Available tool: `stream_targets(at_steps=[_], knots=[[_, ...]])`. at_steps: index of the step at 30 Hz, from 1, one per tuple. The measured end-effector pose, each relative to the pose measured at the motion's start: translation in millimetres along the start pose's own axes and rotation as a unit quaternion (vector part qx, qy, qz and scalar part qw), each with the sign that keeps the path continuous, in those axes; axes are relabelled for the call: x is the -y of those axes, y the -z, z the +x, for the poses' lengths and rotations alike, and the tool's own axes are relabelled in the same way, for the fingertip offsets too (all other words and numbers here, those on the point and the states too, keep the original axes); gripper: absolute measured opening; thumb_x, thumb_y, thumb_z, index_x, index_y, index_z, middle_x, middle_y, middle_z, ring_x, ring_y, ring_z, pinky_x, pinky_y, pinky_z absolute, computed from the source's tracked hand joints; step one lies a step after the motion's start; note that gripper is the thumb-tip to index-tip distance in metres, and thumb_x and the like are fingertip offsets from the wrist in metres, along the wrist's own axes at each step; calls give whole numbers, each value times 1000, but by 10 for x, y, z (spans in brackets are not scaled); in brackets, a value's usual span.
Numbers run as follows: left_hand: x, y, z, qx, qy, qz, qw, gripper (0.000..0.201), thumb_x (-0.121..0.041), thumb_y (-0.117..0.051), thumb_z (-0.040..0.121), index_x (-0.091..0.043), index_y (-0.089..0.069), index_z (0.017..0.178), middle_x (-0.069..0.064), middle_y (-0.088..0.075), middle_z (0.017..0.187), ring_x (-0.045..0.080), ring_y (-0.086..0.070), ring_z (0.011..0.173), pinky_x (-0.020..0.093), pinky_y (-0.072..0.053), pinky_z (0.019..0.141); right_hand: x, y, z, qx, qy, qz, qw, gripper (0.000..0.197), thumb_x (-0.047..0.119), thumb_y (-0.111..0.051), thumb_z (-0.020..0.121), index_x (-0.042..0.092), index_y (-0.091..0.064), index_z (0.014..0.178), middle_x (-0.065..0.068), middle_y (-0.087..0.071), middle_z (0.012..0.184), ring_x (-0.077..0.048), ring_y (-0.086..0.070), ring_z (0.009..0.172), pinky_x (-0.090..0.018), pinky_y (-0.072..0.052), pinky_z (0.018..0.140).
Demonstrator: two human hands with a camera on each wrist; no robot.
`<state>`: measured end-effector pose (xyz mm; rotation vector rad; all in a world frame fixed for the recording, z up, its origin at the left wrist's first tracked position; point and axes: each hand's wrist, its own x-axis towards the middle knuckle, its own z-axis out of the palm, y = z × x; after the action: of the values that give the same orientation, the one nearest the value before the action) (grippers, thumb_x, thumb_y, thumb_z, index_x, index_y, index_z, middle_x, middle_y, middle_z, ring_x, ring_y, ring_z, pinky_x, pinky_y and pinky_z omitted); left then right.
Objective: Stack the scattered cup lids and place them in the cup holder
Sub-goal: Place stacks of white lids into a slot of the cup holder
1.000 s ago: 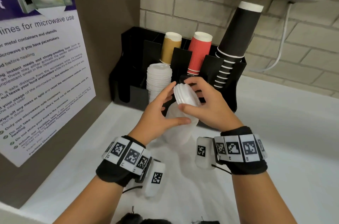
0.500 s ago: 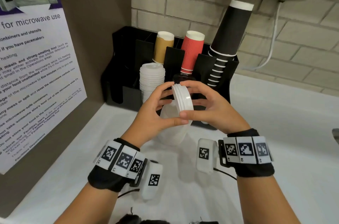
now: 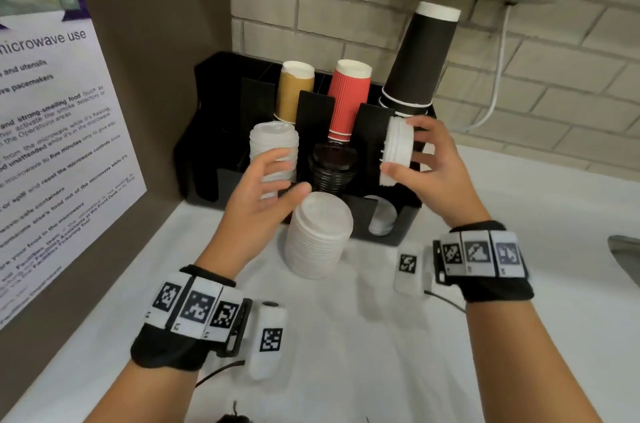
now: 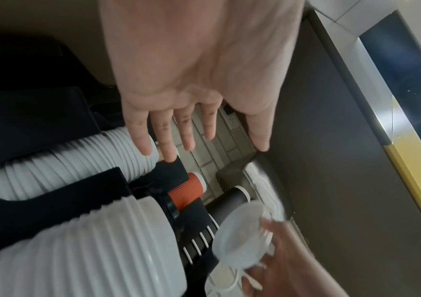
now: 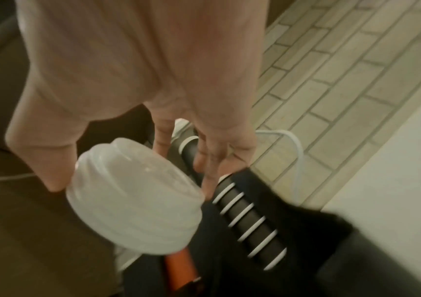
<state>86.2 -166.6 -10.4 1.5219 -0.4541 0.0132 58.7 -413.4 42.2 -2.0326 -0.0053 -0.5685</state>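
My right hand (image 3: 424,163) grips a small stack of white lids (image 3: 398,149) on edge, in front of the black cup holder's (image 3: 207,131) right end, above a front slot with a few white lids (image 3: 381,220). In the right wrist view thumb and fingers clasp these lids (image 5: 135,201). My left hand (image 3: 277,187) is open and holds nothing, hovering before the white lid stack (image 3: 273,145) in the holder. A tall stack of white lids (image 3: 320,235) stands on the counter between my hands. The left wrist view shows spread fingers (image 4: 166,140) and the tall stack (image 4: 89,251).
Black lids (image 3: 332,166) sit in the holder's middle front slot. Behind stand tan cups (image 3: 294,93), red cups (image 3: 348,100) and tall black cups (image 3: 419,59). A brown panel with a notice (image 3: 52,145) closes the left. A white cable (image 3: 498,76) hangs on the brick wall.
My left hand has let go of the small lid stack and drawn back left. My right hand has carried that stack right, to the holder's right end.
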Motion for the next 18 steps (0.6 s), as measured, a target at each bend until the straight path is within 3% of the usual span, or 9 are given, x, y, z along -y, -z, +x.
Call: stream_targets(at_steps=[2, 4, 7, 9, 11, 14, 16, 18], knots=[[1, 49, 6, -23, -6, 4, 1000, 49, -45, -66, 72, -39, -52, 119, -12, -54, 120, -3, -60, 98, 11, -46, 82, -129, 105, 121, 40, -23, -85, 995, 65, 19, -82, 70, 36, -44, 121, -2, -48, 123, -17, -57, 106, -24, -49, 74], [14, 86, 9, -31, -10, 12, 999, 39, -37, -65, 78, -36, -54, 116, -12, -54, 119, -1, -60, 96, 10, -45, 79, -253, 148, 208, 84, -34, -156, 984, 68, 19, -82, 68, 34, -42, 121, -1, -50, 121, -18, -53, 107, -22, -45, 72], [44, 116, 23, -37, -17, 15, 999, 27, -19, -64, 89, -34, -57, 111, -11, -55, 118, 5, -60, 97, 9, -46, 74, -367, 144, 323, 140, -48, -250, 957, 71, 18, -81, 64, 32, -41, 122, -4, -49, 120, -26, -50, 110, -41, -46, 88], [50, 123, 22, -37, -22, 17, 999, 26, -16, -63, 90, -33, -58, 110, -10, -56, 117, 1, -61, 95, 7, -46, 72, -409, 97, 378, 184, -61, -332, 923, 74, 21, -80, 64, 34, -39, 124, -3, -45, 120, -28, -47, 109, -44, -37, 94], [58, 131, 15, -39, -26, 17, 999, 25, -14, -63, 91, -32, -58, 109, -8, -56, 117, -7, -60, 89, 6, -46, 71, -438, 13, 408, 218, -65, -406, 885, 78, 25, -79, 63, 33, -34, 127, -2, -43, 120, -26, -46, 106, -39, -28, 88], [68, 152, 0, -45, -25, 15, 999, 25, -13, -62, 91, -30, -59, 108, -7, -56, 116, -9, -60, 87, 6, -46, 71, -482, -134, 406, 243, -48, -504, 827, 79, 32, -79, 61, 25, -31, 122, 0, -49, 115, -22, -46, 95, -44, -27, 87], [72, 167, -4, -48, -24, 18, 998, 24, -13, -62, 92, -30, -59, 109, -7, -57, 117, -9, -60, 87, 6, -46, 73, -523, -217, 394, 254, -25, -568, 782, 74, 40, -78, 61, 22, -33, 117, 1, -52, 114, -23, -45, 100, -49, -28, 90], [81, 181, 1, -51, -23, 27, 998, 24, -14, -63, 92, -30, -59, 109, -8, -57, 117, -9, -60, 89, 7, -45, 77, -569, -276, 366, 271, -10, -616, 740, 72, 45, -75, 62, 23, -38, 120, 2, -53, 121, -23, -40, 117, -53, -26, 94]])
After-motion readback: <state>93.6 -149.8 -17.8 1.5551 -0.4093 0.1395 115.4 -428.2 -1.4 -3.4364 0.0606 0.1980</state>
